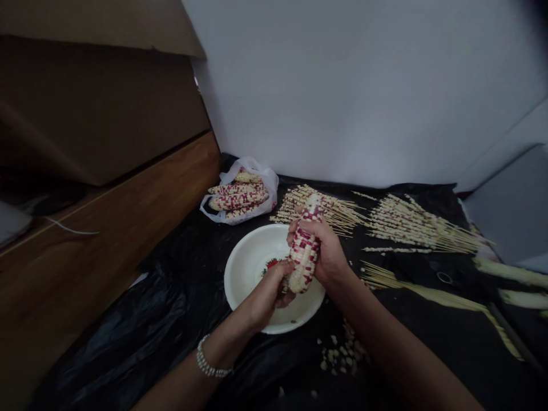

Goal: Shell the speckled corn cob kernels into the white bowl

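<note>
An ear of corn (305, 251) with cream and dark red kernels is held tilted over a white basin (240, 285). My right hand (329, 245) wraps round its upper part, the thumb lying across the front. Lower down, my left hand (269, 291) grips the near end, its thumb against the kernels and its other fingers partly hidden behind the ear. A beaded bracelet (209, 362) circles my left wrist. Red and green marks show on the basin's floor between the hands.
A white plastic bag (269, 174) holds several corn ears at the back. Skewers (402, 225) threaded with kernels lie in two piles; bare sticks (381, 274) lie nearer. Loose kernels (342, 354) dot the black sheet (141, 325). A wooden panel (128, 211) borders the left, a pale wall the back.
</note>
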The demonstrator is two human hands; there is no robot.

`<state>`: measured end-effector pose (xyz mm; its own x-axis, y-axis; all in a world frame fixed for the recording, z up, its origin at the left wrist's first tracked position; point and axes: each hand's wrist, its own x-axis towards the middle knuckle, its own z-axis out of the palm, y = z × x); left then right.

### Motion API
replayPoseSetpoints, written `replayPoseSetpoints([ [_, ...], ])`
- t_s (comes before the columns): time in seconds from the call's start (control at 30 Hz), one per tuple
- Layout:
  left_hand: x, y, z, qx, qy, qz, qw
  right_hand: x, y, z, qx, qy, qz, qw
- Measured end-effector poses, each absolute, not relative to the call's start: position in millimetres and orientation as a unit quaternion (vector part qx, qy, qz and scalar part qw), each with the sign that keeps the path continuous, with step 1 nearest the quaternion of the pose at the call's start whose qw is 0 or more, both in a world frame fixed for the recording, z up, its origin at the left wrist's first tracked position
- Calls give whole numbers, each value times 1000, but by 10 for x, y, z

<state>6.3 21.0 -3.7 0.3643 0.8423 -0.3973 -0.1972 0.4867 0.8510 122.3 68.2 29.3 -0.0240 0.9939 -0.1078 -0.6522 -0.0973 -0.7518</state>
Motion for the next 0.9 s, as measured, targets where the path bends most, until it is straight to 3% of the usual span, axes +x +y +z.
replayPoseSetpoints([
  [0.63, 66, 174, -34, 415, 414, 371, 720, 1244, 651, 326, -312, -266, 667, 622],
  [0.9, 62, 215, -71, 384, 455, 384, 706, 1188, 617, 228, -385, -367, 630, 566],
])
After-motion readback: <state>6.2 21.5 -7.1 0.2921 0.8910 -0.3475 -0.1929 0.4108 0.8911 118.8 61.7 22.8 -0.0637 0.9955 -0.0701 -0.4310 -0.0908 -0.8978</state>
